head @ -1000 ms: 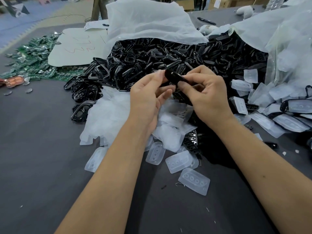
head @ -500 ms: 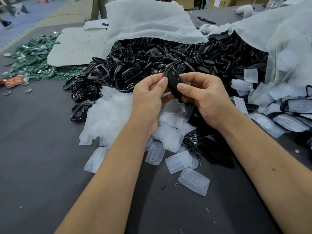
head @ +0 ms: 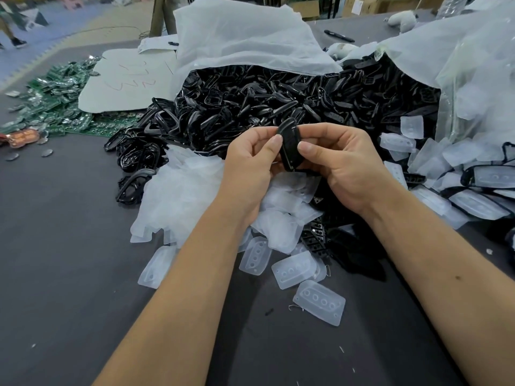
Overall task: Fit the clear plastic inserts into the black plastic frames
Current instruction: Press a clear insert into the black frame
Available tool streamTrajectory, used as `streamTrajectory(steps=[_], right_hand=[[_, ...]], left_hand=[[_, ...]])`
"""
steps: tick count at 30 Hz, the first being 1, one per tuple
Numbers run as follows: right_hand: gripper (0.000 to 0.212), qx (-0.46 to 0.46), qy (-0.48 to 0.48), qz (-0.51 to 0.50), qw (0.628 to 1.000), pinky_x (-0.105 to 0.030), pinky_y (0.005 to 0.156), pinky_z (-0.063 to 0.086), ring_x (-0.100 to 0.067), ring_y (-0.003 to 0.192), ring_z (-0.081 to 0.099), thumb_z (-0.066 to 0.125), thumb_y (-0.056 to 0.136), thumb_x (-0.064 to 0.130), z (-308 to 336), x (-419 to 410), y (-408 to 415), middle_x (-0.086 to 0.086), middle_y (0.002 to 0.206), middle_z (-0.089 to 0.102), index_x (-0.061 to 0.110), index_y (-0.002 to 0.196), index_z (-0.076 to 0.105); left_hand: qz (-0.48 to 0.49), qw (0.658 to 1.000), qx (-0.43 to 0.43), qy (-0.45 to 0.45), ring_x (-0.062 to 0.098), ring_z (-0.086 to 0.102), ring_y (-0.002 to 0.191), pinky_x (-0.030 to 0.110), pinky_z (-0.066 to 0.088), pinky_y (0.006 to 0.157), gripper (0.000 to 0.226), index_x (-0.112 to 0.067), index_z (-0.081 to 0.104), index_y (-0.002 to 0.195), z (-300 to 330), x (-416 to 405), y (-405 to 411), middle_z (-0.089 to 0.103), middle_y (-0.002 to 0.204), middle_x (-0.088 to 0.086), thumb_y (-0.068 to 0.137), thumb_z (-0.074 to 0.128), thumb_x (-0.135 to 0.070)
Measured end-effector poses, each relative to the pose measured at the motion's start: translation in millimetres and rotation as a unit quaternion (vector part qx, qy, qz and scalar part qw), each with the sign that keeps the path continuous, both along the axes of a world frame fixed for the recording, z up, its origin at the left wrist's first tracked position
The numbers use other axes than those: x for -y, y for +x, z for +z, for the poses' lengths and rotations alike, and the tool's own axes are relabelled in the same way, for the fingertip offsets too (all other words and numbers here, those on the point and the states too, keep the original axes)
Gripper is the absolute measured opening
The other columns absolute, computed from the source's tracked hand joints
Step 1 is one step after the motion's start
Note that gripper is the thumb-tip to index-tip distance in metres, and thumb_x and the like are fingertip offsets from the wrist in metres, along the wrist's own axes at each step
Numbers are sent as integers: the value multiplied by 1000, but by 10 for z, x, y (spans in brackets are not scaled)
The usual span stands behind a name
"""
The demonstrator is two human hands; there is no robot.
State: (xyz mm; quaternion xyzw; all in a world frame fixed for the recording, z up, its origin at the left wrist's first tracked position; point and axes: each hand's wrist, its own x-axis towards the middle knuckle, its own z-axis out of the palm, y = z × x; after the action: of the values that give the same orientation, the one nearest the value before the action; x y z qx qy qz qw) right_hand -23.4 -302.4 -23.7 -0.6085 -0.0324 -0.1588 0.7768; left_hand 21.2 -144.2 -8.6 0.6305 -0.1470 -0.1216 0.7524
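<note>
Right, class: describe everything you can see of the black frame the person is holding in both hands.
The black frame is a glossy, dark plastic piece, elongated with rounded ends, seen nearly edge-on and standing roughly upright, tilted slightly. It is held in the air above the clear inserts, in front of the heap of black frames. The left hand pinches its left edge and the right hand its right edge, thumbs at the front. Whether an insert sits inside it cannot be told.
</note>
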Motion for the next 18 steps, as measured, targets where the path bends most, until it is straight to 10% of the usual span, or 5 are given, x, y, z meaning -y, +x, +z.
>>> streamTrajectory(steps=[4,11,18], right_hand=[[23,-3,18,19,1000,-50,95,61,-35,94,75,77,82,5,-2,37,-4,-19,101,78,9,104,80],[22,2,-3,-34,999,-25,74,60,-17,84,76,75,86,0,9,-20,6,-5,89,79,11,106,78],[39,26,-209,-133,968,-33,87,61,-19,95,76,86,81,1,19,-151,-14,-6,102,78,6,117,74]], left_hand=[[-13,1000,-2,6,27,70,87,55,62,89,16,-5,69,104,4,-5,0,73,92,12,107,53,-6],[2,1000,-19,-16,17,74,77,31,61,69,18,-5,69,98,-18,-5,33,76,83,7,107,54,-6],[66,997,-40,-28,25,71,80,46,64,79,11,-3,68,97,-71,41,68,72,91,17,104,61,-8]])
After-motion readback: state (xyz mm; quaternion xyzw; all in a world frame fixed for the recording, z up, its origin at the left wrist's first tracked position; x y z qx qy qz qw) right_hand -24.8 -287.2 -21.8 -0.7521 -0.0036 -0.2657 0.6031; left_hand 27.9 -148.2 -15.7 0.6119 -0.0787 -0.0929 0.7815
